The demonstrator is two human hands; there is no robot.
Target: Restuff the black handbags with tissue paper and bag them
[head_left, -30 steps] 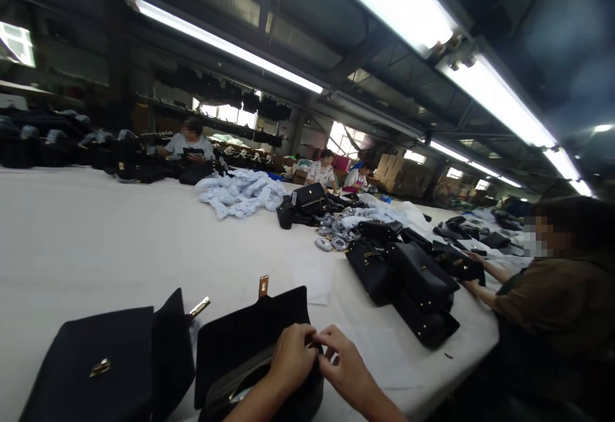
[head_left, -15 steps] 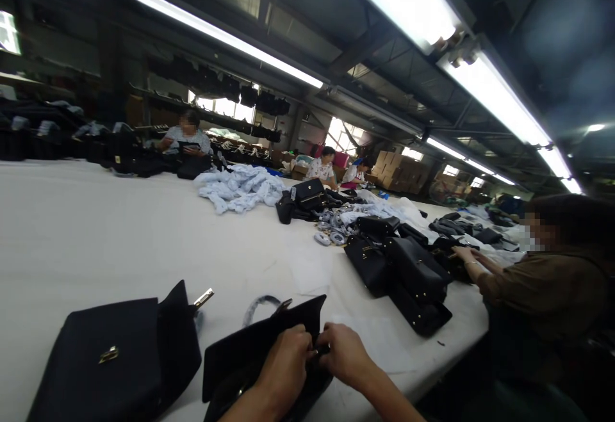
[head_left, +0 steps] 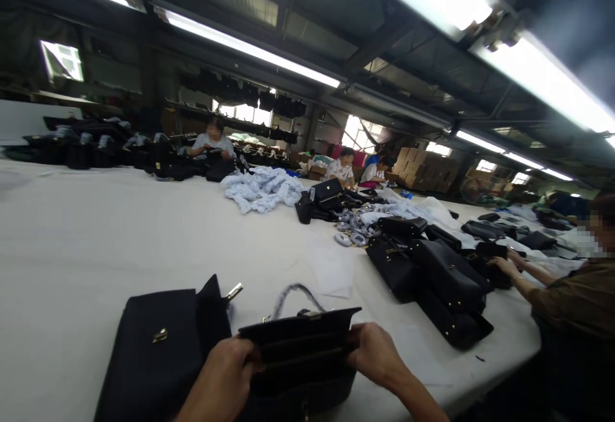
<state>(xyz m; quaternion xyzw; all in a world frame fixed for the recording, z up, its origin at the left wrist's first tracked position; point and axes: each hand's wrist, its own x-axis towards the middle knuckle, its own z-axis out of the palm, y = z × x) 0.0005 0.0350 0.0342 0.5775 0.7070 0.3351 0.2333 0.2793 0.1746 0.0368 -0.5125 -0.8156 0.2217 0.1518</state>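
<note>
A black handbag (head_left: 302,358) stands before me with its flap raised, its dark inside showing and a wrapped handle (head_left: 294,289) arching behind. My left hand (head_left: 230,365) grips the bag's left side, fingertips partly hidden inside the edge. Opposite it, my right hand (head_left: 373,353) is closed on the right side, thumb and fingers bent round the edge. Just left lies a second black handbag (head_left: 158,345), with a gold clasp on its front and its flap sticking out to the right.
Black bags (head_left: 432,275) are heaped at the right, where a co-worker's hands (head_left: 509,265) handle another bag. Pale blue wrapping (head_left: 264,188) and grey-wrapped rings (head_left: 350,236) lie farther back. White sheets (head_left: 331,268) rest on the table (head_left: 120,236). Several people work beyond.
My hands have moved apart, from close together at the bag's right end to its two sides. The bag now faces me more squarely, and the view has swung left.
</note>
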